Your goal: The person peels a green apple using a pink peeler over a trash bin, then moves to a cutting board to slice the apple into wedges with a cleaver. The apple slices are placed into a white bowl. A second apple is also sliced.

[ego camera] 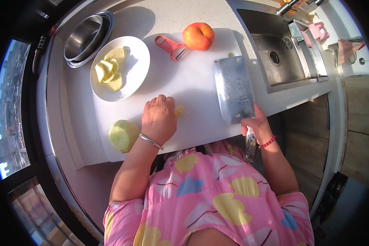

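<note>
My left hand [159, 120] rests knuckles up on the white cutting board [196, 80], its fingers curled under; whether it holds anything is hidden. Small yellow fruit bits [179, 111] lie against its right side. To its lower left sits a peeled pale green fruit [123, 136]. My right hand [256, 123] touches the handle end of a metal cleaver [233, 89], whose broad blade lies flat on the board's right part. A white plate [135, 78] at the upper left bears several pale fruit slices [107, 69]. Near the board's far edge are a red peeler [169, 46] and a red-orange peach [198, 36].
Nested metal bowls [84, 38] stand at the far left of the counter [172, 13]. A steel sink [276, 69] with a drain is set in at the right, a scouring pad [287, 43] inside it. The counter's front edge runs close to my body.
</note>
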Available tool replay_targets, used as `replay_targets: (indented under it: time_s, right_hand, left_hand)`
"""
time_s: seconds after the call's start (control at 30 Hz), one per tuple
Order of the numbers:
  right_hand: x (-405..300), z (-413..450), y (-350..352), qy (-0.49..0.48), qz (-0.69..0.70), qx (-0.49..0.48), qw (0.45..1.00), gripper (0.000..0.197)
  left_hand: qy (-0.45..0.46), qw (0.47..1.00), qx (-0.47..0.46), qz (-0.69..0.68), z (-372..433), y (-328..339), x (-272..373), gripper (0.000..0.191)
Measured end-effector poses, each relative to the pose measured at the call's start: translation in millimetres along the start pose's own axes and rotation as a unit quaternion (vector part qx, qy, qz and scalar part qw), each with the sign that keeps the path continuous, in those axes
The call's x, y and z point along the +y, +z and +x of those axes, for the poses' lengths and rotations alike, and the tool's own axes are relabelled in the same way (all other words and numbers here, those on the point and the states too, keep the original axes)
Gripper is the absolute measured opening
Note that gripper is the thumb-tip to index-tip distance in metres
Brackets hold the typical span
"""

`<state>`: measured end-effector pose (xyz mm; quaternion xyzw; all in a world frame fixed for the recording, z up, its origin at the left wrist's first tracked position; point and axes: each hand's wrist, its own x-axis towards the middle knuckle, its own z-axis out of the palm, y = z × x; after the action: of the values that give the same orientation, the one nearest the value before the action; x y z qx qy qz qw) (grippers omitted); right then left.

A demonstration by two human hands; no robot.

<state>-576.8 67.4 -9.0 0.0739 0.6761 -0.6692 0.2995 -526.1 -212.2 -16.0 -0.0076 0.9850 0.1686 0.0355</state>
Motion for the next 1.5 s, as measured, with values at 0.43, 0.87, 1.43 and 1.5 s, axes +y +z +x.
replay_targets:
  time_s: [0.43, 0.87, 1.43, 1.5]
  right_hand:
    - [0.3, 5.2, 1.6, -0.021, 0.003, -0.011, 1.0, 0.04]
    - [-14.9, 27.8, -8.8, -0.01, -0.085, -0.027, 0.996, 0.026]
    - [-28.4, 32.6, -37.2, 0.022, -0.142, -0.13, 0.981, 0.028]
    - [-29.1, 30.9, -31.6, 0.027, -0.162, -0.151, 0.975, 0.031]
  left_hand:
    - [-0.008, 0.997, 0.042, -0.067, -2.1, -1.4, -0.2, 0.013]
    - [0.059, 0.901, 0.157, -0.4, -19.1, -45.3, 51.4, 0.023]
    - [0.261, 0.858, 0.257, -0.359, -80.2, -151.5, 160.7, 0.006]
    - [0.248, 0.838, 0.397, -0.28, -65.9, -128.7, 153.2, 0.013]
